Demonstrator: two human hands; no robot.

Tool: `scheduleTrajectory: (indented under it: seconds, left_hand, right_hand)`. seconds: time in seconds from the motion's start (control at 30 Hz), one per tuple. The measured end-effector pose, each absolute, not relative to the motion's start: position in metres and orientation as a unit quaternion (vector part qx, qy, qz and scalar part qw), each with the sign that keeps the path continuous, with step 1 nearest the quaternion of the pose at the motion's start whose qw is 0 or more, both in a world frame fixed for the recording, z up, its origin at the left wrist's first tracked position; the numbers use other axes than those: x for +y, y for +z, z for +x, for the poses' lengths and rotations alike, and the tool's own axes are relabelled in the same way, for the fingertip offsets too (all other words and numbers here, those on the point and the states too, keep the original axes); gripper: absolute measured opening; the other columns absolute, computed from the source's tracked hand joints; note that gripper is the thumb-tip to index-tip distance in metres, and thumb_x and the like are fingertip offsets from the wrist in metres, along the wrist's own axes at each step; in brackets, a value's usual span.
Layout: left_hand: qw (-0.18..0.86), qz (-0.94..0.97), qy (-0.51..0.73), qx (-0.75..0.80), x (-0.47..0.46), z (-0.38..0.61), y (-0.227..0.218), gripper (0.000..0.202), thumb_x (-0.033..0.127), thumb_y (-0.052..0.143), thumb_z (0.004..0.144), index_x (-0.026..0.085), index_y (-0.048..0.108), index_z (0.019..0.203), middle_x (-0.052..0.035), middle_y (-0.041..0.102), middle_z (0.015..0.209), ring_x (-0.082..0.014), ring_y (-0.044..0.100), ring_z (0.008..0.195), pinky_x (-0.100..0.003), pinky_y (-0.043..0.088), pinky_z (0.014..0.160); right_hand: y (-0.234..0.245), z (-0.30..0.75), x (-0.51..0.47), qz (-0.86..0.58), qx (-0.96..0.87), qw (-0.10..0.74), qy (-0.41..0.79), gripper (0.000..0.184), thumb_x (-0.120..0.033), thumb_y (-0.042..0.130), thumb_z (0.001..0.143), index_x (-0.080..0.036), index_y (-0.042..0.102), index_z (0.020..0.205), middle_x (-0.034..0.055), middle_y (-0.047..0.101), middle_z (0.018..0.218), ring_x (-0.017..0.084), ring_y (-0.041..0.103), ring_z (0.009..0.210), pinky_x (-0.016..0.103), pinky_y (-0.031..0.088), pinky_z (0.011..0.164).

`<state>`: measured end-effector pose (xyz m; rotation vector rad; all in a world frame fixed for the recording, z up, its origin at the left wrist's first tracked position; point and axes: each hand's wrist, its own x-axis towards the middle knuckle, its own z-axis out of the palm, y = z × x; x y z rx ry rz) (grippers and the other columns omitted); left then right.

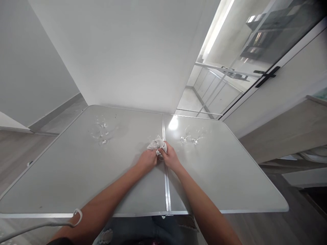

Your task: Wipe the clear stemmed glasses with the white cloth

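Note:
Both my hands meet over the middle seam of a grey folding table [76, 177]. My left hand [147, 159] is closed round a clear stemmed glass [154, 144], which is mostly hidden. My right hand [170, 157] is closed on a white cloth [158, 143] wrapped over the glass. The glass's foot [160, 157] shows faintly between my two hands.
Several clear stemmed glasses [100, 132] stand at the table's far left. Two more glasses [191, 137] stand at the far right of the seam. A white wall rises behind the table, with a glass door [230, 68] to the right. A white strap [76, 217] hangs at the near edge.

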<state>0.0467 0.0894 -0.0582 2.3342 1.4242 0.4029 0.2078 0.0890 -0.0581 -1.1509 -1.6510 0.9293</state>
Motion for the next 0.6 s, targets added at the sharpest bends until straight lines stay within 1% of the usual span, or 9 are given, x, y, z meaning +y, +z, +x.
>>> scheduleTrajectory:
  seconds: [0.07,0.13,0.23,0.3,0.37,0.43,0.5,0.53,0.6]
  left_hand:
    - [0.217,0.838,0.192,0.462,0.091,0.044,-0.061,0.022,0.013,0.041,0.09,0.018,0.063,0.09,-0.0117,0.071,0.089,-0.0234,0.064,0.081,-0.033,0.047,0.076]
    - [0.257,0.83,0.258,0.423,0.092,0.042,-0.062,0.02,0.017,0.042,0.092,0.02,0.06,0.086,-0.009,0.068,0.082,-0.0214,0.061,0.075,-0.032,0.046,0.073]
    - [0.339,0.782,0.356,0.384,0.093,0.038,-0.06,0.027,0.029,0.037,0.101,0.021,0.058,0.087,-0.0042,0.063,0.075,-0.0176,0.056,0.069,-0.03,0.044,0.071]
    - [0.374,0.715,0.432,0.403,0.096,0.037,-0.057,0.028,0.039,0.038,0.104,0.021,0.058,0.094,-0.0022,0.061,0.078,-0.0158,0.055,0.071,-0.028,0.044,0.073]
    - [0.408,0.628,0.513,0.42,0.1,0.035,-0.055,0.029,0.048,0.051,0.099,0.021,0.057,0.107,-0.0032,0.062,0.091,-0.0157,0.057,0.082,-0.028,0.045,0.077]
    - [0.497,0.555,0.549,0.38,0.103,0.034,-0.053,0.046,0.055,0.061,0.092,0.021,0.054,0.122,-0.0081,0.063,0.112,-0.0187,0.06,0.1,-0.03,0.047,0.085]
    - [0.62,0.505,0.527,0.29,0.102,0.034,-0.05,0.058,0.058,0.062,0.091,0.021,0.051,0.135,-0.0146,0.06,0.132,-0.0248,0.059,0.118,-0.036,0.048,0.094]
    - [0.667,0.488,0.507,0.247,0.101,0.034,-0.049,0.061,0.058,0.061,0.091,0.021,0.05,0.139,-0.017,0.058,0.138,-0.028,0.058,0.123,-0.039,0.048,0.098]
    - [0.707,0.481,0.482,0.192,0.098,0.035,-0.047,0.064,0.056,0.064,0.09,0.021,0.05,0.142,-0.0195,0.056,0.144,-0.0325,0.056,0.129,-0.045,0.047,0.103]
  right_hand:
    - [-0.054,0.21,0.089,-0.468,-0.669,0.446,0.367,0.033,-0.053,0.058,0.094,-0.019,0.06,0.097,0.0031,0.063,0.083,0.02,0.057,0.076,0.031,0.045,0.072]
    - [-0.051,0.211,0.089,-0.466,-0.661,0.459,0.368,0.031,-0.051,0.059,0.094,-0.02,0.06,0.097,0.0022,0.063,0.081,0.019,0.056,0.075,0.029,0.044,0.07]
    - [-0.049,0.213,0.09,-0.475,-0.625,0.49,0.379,0.03,-0.05,0.063,0.092,-0.02,0.063,0.095,0.0017,0.064,0.08,0.019,0.055,0.074,0.029,0.044,0.071]
    - [-0.05,0.215,0.091,-0.476,-0.579,0.51,0.423,0.033,-0.052,0.067,0.089,-0.019,0.065,0.093,0.0017,0.064,0.079,0.018,0.055,0.074,0.028,0.044,0.07]
    - [-0.05,0.217,0.089,-0.451,-0.517,0.508,0.52,0.038,-0.055,0.072,0.084,-0.018,0.066,0.091,0.0016,0.063,0.079,0.016,0.054,0.071,0.027,0.044,0.066]
    - [-0.05,0.219,0.086,-0.409,-0.452,0.473,0.636,0.04,-0.055,0.077,0.079,-0.018,0.067,0.091,0.0012,0.063,0.077,0.014,0.053,0.068,0.024,0.042,0.06]
    - [-0.048,0.219,0.082,-0.374,-0.406,0.429,0.715,0.041,-0.053,0.082,0.075,-0.018,0.067,0.089,0.0002,0.061,0.073,0.012,0.051,0.062,0.022,0.039,0.054]
    - [-0.048,0.219,0.08,-0.362,-0.393,0.414,0.737,0.042,-0.053,0.084,0.073,-0.018,0.067,0.088,-0.0002,0.06,0.072,0.011,0.049,0.061,0.022,0.038,0.052]
    - [-0.047,0.219,0.077,-0.348,-0.391,0.399,0.753,0.044,-0.053,0.085,0.071,-0.017,0.067,0.089,-0.0003,0.059,0.071,0.011,0.048,0.06,0.022,0.038,0.052]
